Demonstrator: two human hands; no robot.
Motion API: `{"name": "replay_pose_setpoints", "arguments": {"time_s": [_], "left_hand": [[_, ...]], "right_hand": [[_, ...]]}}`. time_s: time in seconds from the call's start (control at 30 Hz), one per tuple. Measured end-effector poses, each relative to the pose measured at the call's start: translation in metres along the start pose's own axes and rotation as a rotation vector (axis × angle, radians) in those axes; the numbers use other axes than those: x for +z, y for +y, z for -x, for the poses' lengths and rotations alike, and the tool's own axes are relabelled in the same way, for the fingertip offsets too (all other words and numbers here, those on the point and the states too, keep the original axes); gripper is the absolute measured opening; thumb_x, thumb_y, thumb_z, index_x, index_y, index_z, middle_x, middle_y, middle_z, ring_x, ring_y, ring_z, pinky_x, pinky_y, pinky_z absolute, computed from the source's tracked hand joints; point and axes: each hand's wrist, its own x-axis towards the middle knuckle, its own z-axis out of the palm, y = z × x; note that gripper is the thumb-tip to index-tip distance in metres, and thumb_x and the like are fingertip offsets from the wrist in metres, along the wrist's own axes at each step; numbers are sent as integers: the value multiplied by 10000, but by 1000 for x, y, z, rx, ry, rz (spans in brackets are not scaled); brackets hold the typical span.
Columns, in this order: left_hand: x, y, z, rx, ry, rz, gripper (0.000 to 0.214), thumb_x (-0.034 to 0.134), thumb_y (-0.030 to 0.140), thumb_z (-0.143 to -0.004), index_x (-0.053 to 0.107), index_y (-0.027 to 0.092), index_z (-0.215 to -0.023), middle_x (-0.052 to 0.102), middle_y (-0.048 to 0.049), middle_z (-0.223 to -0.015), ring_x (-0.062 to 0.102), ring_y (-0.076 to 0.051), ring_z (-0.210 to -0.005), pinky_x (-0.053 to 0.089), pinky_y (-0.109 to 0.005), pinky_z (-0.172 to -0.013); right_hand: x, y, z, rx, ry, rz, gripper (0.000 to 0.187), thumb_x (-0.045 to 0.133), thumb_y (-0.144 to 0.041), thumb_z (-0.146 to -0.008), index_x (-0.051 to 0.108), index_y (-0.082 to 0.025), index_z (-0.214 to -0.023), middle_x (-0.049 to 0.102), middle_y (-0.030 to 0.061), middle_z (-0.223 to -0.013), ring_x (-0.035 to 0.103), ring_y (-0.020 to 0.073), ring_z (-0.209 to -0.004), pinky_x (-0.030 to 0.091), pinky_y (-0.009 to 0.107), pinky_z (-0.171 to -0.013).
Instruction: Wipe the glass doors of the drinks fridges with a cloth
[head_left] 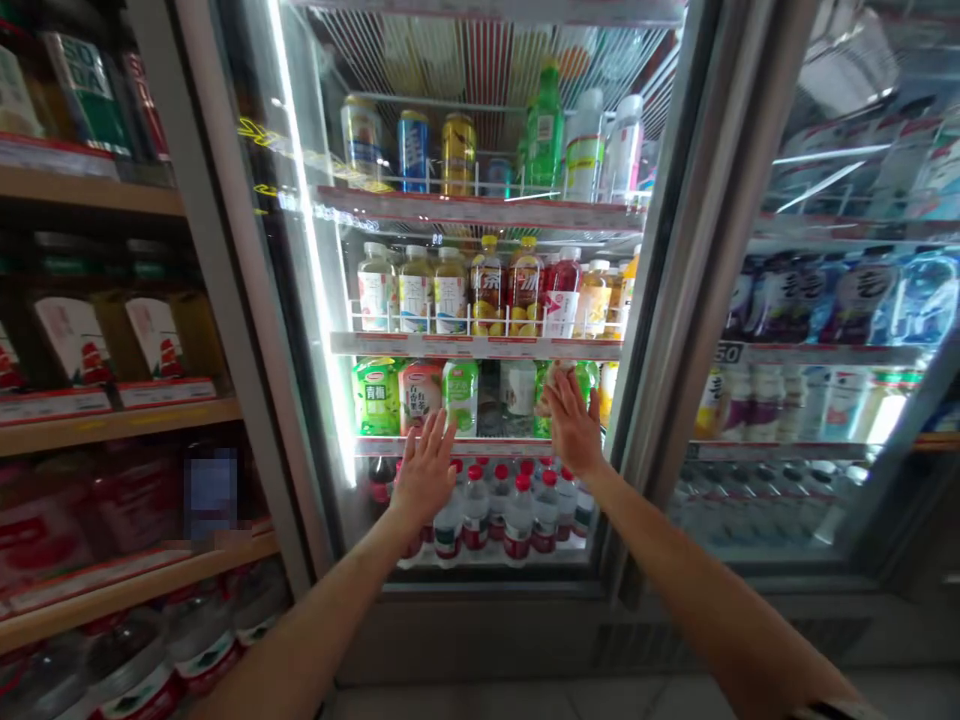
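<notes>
My left hand [424, 470] is raised at the lower shelves of a lit drinks fridge, fingers stretched out and a little apart. It overlaps the view of a pink-red drink pack [418, 388] and is near a light green bottle [460, 395]; nothing shows in its grasp. Farther right, my right hand [579, 430] has its fingers bent over a pale, crumpled thing [550, 397], whose kind I cannot make out. Behind that hand, green bottles [587, 378] are partly hidden. A white-labelled container [517, 387] stands between the hands, deeper in the shelf.
Red-capped water bottles [517, 520] fill the bottom. Tea and juice bottles [450, 290] line the shelf above, with cans [412, 150] higher up. A metal door frame [679, 300] borders the right side. Wooden shelves [120, 425] with bottles stand left; another glass-fronted fridge [832, 350] is right.
</notes>
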Motion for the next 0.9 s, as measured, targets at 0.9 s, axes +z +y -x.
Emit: {"name": "replay_pose_setpoints", "arguments": {"time_s": [0.9], "left_hand": [[9, 25, -3, -28, -20, -13, 650, 486, 202, -757, 344, 165, -1391, 242, -106, -1502, 213, -260, -1392, 213, -490, -1109]], "right_hand": [[-20, 71, 23, 167, 36, 73, 529, 400, -108, -829, 401, -152, -1355, 261, 138, -1502, 222, 258, -1393, 313, 472, -1072]]}}
